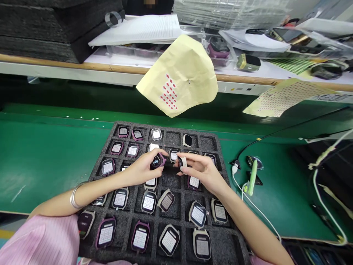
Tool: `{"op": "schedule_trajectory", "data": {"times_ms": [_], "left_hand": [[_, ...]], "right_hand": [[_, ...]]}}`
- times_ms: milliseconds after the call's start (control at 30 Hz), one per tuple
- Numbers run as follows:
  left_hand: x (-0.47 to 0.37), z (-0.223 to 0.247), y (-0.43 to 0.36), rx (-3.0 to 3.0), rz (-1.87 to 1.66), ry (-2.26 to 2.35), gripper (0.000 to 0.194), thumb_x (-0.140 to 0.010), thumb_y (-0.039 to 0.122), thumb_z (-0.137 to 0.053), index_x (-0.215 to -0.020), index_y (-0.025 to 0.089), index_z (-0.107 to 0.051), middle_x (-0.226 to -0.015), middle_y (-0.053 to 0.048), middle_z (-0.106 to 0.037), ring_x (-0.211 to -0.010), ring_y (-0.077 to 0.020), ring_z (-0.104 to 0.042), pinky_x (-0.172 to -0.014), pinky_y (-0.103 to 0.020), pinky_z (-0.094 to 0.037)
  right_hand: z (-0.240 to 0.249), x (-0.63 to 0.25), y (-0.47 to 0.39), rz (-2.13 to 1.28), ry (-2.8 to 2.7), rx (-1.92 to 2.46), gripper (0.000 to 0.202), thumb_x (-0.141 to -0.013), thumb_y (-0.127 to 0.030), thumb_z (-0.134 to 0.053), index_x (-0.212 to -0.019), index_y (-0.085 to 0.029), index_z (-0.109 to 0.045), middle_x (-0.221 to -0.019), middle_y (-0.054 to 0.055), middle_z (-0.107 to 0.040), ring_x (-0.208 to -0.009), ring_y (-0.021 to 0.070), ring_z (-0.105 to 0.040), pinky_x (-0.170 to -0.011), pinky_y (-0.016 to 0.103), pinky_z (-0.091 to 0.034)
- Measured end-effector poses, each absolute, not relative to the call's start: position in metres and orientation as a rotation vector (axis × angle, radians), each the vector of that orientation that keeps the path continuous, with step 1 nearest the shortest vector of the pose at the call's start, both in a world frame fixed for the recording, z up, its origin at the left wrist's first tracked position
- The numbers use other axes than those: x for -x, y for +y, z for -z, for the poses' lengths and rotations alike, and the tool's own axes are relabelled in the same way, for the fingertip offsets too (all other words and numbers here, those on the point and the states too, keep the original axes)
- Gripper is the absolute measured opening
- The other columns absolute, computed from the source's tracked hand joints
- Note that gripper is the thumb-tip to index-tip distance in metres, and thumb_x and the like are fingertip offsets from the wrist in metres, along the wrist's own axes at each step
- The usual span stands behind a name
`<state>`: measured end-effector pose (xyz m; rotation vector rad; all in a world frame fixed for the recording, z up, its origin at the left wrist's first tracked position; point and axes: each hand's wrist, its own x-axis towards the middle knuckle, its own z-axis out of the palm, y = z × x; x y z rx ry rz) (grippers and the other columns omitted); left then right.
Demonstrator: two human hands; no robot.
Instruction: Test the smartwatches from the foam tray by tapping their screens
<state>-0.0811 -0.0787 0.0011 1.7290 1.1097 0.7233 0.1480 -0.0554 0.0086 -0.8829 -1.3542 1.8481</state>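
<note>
Two watch cases without straps are held above the middle of a dark foam tray [208,142], one in each hand. The purple watch [157,161] has a rounded, glossy case around a dark screen bearing small pale-blue marks; the pale watch [182,162] shows a light grey-beige case turned nearly edge-on, its dark face directed toward the purple one. The two are near each other but apart. Below them, further watches, purple, pale and grey, lie face up in square compartments, many with white lit screens, some rotated askew. The writing on the screens is too small to read. Fingers cover part of both held watches; the left forearm crosses the tray and conceals some compartments, and the tray's near edge is partly cut off at the bottom. A yellow sheet [190,70] with red arrow stickers hides part of the shelf edge behind. The left hand [143,165], its wrist ringed by a bracelet [74,195], reaches in from the lower left, thumb and fingers clamped on the purple case. The right hand [204,169] enters from the lower right, fingers extended leftward, pinching the pale case against the thumb.
</note>
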Motion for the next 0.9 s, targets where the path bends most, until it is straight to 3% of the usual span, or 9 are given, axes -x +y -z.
{"op": "schedule_trajectory", "data": {"times_ms": [333, 567, 900], "left_hand": [[0.082, 0.0, -0.081, -1.698, -0.708, 1.048, 0.038, -0.084, 0.02, -0.055, -0.121, 0.019, -0.048, -0.121, -0.008, -0.056, -0.116, -0.0247, -0.051, -0.099, -0.037, -0.041], [0.076, 0.008, -0.073, -1.167, -0.813, 0.929, 0.048, -0.076, 0.019, -0.064, -0.12, 0.019, -0.044, -0.102, -0.005, -0.056, -0.079, -0.0149, -0.061, -0.065, -0.028, -0.054], [0.074, 0.002, -0.073, -0.958, -0.915, 0.893, 0.045, -0.075, 0.015, -0.059, -0.119, 0.016, -0.049, -0.09, -0.004, -0.062, -0.081, -0.0171, -0.063, -0.073, -0.035, -0.057]], "right_hand": [[-0.011, -0.149, -0.059, -1.909, -1.348, 0.834, 0.035, -0.079, -0.021, -0.075, -0.113, -0.021, -0.07, -0.105, 0.009, -0.07, -0.1, 0.0255, -0.065, -0.075, 0.037, -0.061], [-0.012, -0.144, -0.055, -2.016, -1.235, 0.85, 0.034, -0.085, -0.026, -0.069, -0.118, -0.022, -0.064, -0.111, 0.01, -0.07, -0.105, 0.0264, -0.065, -0.09, 0.048, -0.054], [-0.01, -0.143, -0.055, -1.965, -1.11, 0.914, 0.044, -0.081, -0.021, -0.068, -0.124, -0.022, -0.06, -0.106, 0.01, -0.072, -0.1, 0.028, -0.068, -0.084, 0.047, -0.057]]}}
